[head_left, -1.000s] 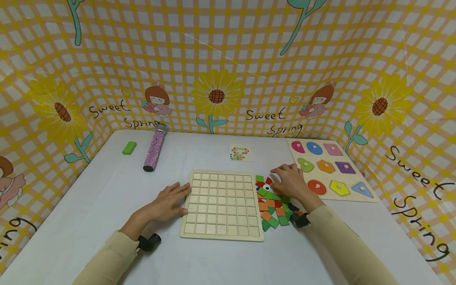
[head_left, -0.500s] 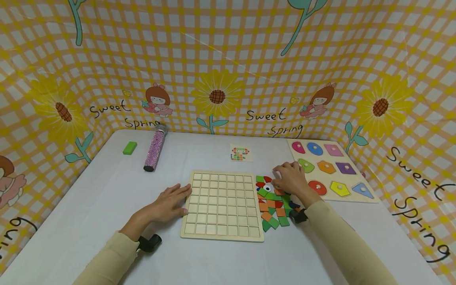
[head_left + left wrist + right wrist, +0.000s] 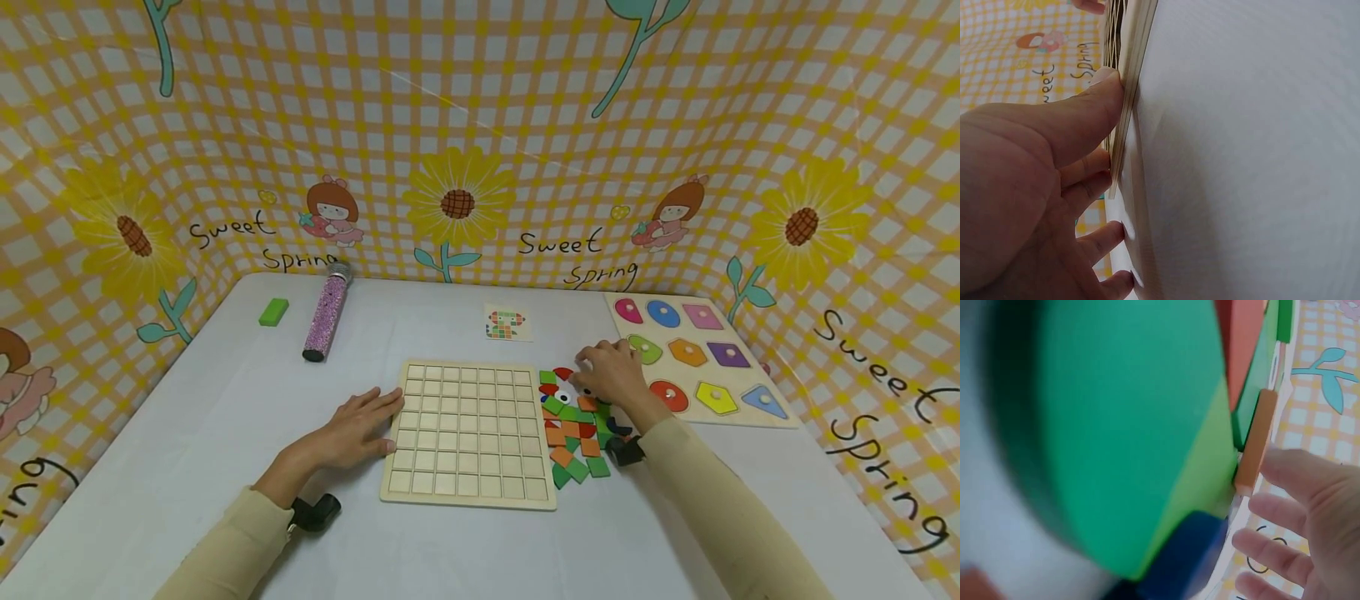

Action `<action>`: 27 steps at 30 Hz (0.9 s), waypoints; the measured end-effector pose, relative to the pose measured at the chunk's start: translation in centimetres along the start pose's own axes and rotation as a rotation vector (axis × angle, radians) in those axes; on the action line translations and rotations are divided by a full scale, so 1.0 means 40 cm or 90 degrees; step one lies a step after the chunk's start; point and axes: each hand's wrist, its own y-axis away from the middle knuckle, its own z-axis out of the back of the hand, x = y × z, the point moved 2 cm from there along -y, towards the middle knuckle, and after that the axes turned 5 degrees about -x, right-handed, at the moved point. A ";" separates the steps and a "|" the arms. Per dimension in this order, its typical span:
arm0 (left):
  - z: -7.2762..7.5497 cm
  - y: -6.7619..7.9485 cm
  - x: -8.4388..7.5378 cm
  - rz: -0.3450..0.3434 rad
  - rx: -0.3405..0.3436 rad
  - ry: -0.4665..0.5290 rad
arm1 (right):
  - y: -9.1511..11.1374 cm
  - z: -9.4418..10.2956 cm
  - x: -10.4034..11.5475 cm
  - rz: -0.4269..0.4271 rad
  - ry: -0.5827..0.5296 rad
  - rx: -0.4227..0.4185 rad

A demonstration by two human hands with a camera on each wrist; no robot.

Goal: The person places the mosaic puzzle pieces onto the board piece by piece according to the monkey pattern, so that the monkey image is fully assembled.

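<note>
My left hand (image 3: pixel 358 428) rests along the left side of a wooden grid board (image 3: pixel 468 435), whose square cells hold nothing. In the left wrist view the thumb (image 3: pixel 1094 100) touches the board's edge and the other fingers lie spread. Over the far right part of a pile of coloured tiles (image 3: pixel 572 414) is my right hand (image 3: pixel 611 372), palm down, fingers bent slightly. Its thumb (image 3: pixel 1291 472) is at an orange tile (image 3: pixel 1259 440) in the right wrist view; nothing appears gripped. Green and blue pieces fill the foreground there, blurred.
A wooden shape puzzle (image 3: pixel 686 354) with knobbed pieces lies to the right, close to the right hand. A small picture card (image 3: pixel 508 322) lies behind the board. Farther left are a glittery pink microphone (image 3: pixel 327 317) and a green block (image 3: pixel 273 312).
My right hand has shifted slightly right over the tiles, uncovering an orange tile and some red pieces near the fingers. The left hand stays put on the board's edge.
</note>
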 end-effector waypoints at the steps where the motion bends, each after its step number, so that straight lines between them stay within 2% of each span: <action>1: 0.001 0.000 -0.001 0.000 0.000 -0.001 | 0.002 0.000 0.000 0.005 -0.008 0.006; 6: 0.002 0.000 -0.002 -0.001 -0.001 -0.004 | 0.010 -0.003 0.003 0.029 -0.032 0.008; 13: 0.001 0.000 -0.001 0.002 0.000 0.000 | 0.009 -0.006 0.018 0.029 -0.001 0.005; 18: 0.001 0.000 -0.002 0.005 -0.002 0.000 | 0.009 -0.008 0.020 0.035 0.009 -0.018; 27: 0.001 0.001 0.000 0.003 -0.003 0.000 | 0.008 -0.016 -0.003 0.033 -0.044 -0.034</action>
